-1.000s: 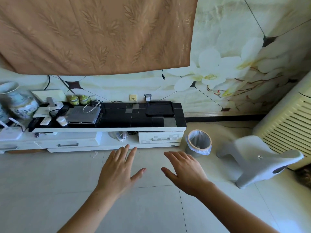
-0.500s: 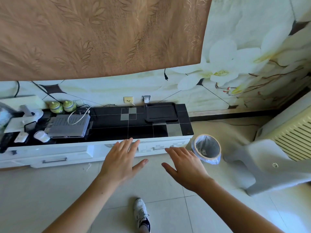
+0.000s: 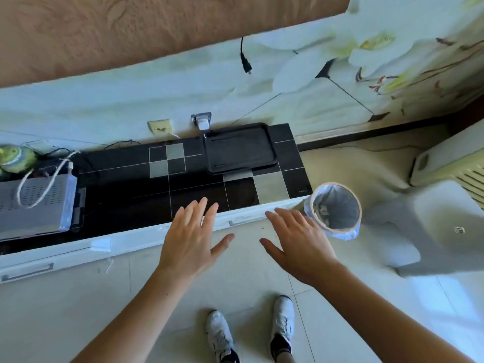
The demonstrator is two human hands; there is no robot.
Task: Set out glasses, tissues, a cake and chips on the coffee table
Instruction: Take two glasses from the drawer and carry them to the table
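Both hands were held flat, fingers spread, nothing gripped: left hand (image 3: 190, 241), right hand (image 3: 298, 242). No glasses, tissues, cake or chips were seen. Black tray (image 3: 239, 148) lay at 12 o'clock; lined bin (image 3: 336, 208) at 2 o'clock could be knocked over during a reach.

We see bright daylight washing the pale tiled floor (image 3: 78, 318) at lower right, motion blur smearing the whole view, soft sheen on the glossy black tiled surface (image 3: 199, 187), and wide-angle bending at the edges.
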